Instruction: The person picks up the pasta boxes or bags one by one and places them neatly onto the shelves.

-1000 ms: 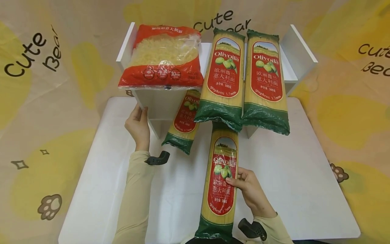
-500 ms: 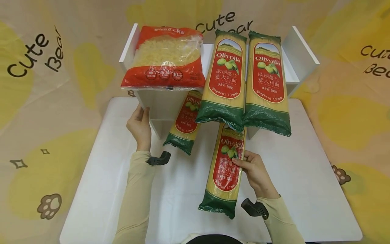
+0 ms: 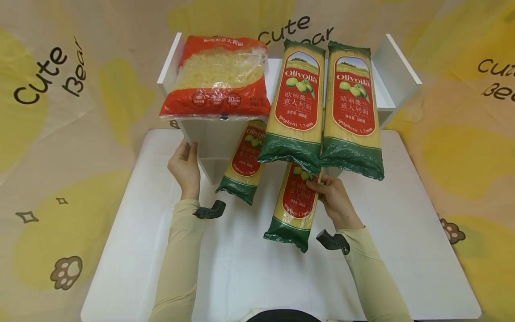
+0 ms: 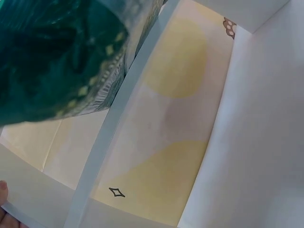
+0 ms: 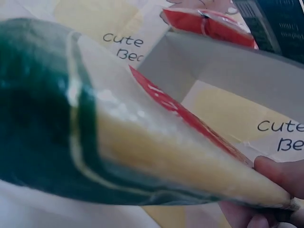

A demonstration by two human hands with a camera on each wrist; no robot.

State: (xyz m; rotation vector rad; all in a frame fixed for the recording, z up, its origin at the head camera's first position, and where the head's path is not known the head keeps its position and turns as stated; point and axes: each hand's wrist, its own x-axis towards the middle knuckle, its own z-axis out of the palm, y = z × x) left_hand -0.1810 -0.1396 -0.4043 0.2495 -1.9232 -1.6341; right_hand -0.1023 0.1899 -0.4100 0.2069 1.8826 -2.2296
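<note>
My right hand (image 3: pixel 339 203) pinches the right edge of a spaghetti pack (image 3: pixel 290 223), thumb on its red label. The far end of that pack is hidden under the upper packs in the head view; its green end points toward me. In the right wrist view the same spaghetti pack (image 5: pixel 156 147) slants across, held at the lower right. My left hand (image 3: pixel 185 173) holds the left side panel of the white shelf (image 3: pixel 189 138) between thumb and fingers. Another spaghetti pack (image 3: pixel 244 163) lies on the lower level just right of that hand, its green end sticking out.
On the shelf top lie a red bag of short pasta (image 3: pixel 219 76) at left and two spaghetti packs, one in the middle (image 3: pixel 297 98) and one at right (image 3: pixel 352 103), overhanging the front. The shelf stands on a white table (image 3: pixel 241 277) before a patterned cloth (image 3: pixel 60 156).
My right hand has moved forward, sliding the spaghetti pack away from me and further under the upper packs. The left hand has stayed on the shelf panel.
</note>
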